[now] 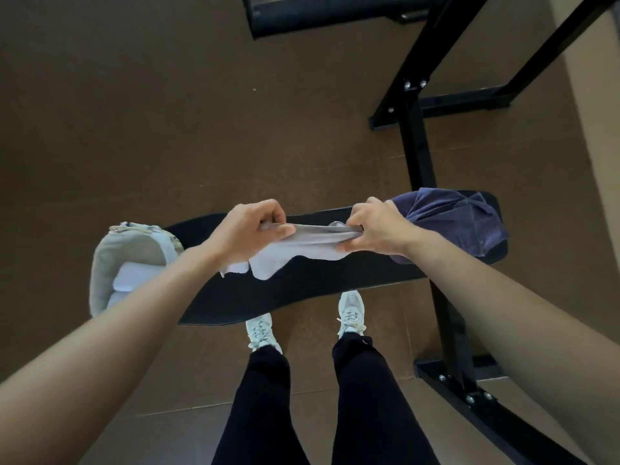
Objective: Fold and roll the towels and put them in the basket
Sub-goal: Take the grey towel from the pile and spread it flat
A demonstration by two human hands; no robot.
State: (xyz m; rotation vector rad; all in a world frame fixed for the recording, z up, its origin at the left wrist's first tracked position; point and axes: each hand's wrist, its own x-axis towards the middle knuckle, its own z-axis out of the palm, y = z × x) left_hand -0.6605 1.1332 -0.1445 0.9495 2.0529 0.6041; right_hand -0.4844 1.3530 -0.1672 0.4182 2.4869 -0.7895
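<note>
Pinching the pale grey cloth towel (308, 245) taut between our left hand (250, 229) and right hand (375, 229), we hold it above the black padded bench (302, 290) for folding; the beige fabric basket (110, 263) waits beyond our left grip.

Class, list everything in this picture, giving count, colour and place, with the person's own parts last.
grey towel: one, pale grey, stretched between both hands
purple towel: one, bluish purple, crumpled on the bench's right end
basket: one, beige, at the bench's left end
white towel: one, white, inside the basket
bench: one, black, before the person
metal frame: one, black, right side
floor: one, brown, beneath everything
shoes: two, white, on the floor
left hand: one, gripping the grey towel's left end
right hand: one, gripping its right end
</note>
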